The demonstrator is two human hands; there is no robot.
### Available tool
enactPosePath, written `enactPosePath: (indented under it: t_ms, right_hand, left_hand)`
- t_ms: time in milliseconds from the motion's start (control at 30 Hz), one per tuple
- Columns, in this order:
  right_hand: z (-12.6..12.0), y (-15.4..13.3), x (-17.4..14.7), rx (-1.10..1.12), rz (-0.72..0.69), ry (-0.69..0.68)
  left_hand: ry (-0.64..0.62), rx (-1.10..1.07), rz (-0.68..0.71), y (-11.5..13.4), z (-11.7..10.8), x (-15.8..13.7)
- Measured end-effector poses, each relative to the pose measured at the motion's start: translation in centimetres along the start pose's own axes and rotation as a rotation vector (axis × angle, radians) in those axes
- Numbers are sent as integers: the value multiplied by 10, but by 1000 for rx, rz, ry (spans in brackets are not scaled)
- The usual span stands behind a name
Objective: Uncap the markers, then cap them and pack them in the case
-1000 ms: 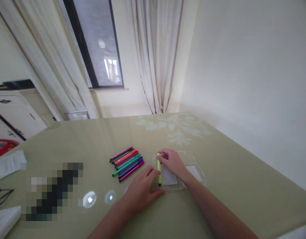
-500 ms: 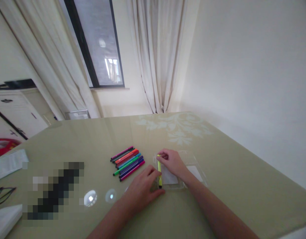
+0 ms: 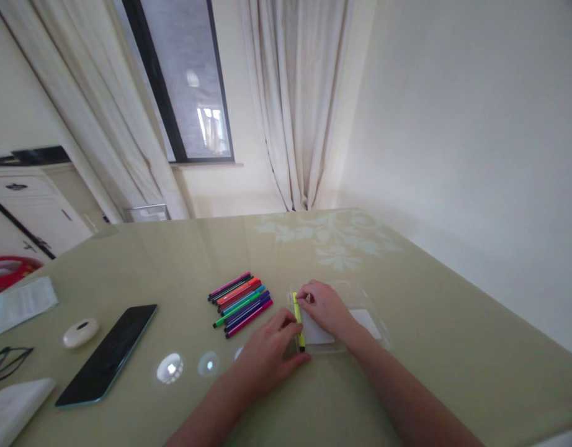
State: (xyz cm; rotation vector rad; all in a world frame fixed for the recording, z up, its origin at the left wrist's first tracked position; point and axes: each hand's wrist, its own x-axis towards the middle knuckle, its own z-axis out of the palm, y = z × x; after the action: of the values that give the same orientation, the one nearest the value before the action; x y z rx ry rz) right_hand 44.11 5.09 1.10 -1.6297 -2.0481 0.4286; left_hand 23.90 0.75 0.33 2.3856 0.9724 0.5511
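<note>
A yellow marker (image 3: 301, 340) lies lengthwise along the left side of a clear plastic case (image 3: 370, 304), its black end toward me. My left hand (image 3: 272, 341) is bent around the marker's lower half, fingertips on its barrel and thumb beside the black end. Close to the far end, the fingers of my right hand (image 3: 326, 304) are pinched against the marker, and my wrist crosses over the case. White paper (image 3: 319, 333) shows inside the case, partly covered by my right hand and forearm. Left of my hands, several coloured markers (image 3: 242, 301) lie side by side in a slanted row.
To the left are a black phone (image 3: 109, 354), a small white rounded case (image 3: 80, 333), eyeglasses (image 3: 9, 361), a white box (image 3: 16, 406) and a pale packet (image 3: 23, 304). Lamp reflections shine on the table (image 3: 197, 248). A wall (image 3: 476, 155) borders its right side.
My right fingertips have slid slightly down and along the yellow marker, baring its far end. The left hand stays nearly where it was. The view has shifted a little.
</note>
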Motion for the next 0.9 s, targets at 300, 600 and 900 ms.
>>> enactPosePath:
  t_ms: [300,600,900]
  right_hand:
    - [3,1,-2,-3,-30,6]
    - [-2,1,1,61,-22,96]
    - [-2,0,0,89,-11,137]
  left_hand:
    - [7,20,17,-2,2,0]
    - [216,91,-79,-20,-17,4]
    - [252,384,-294,-48,-30,2]
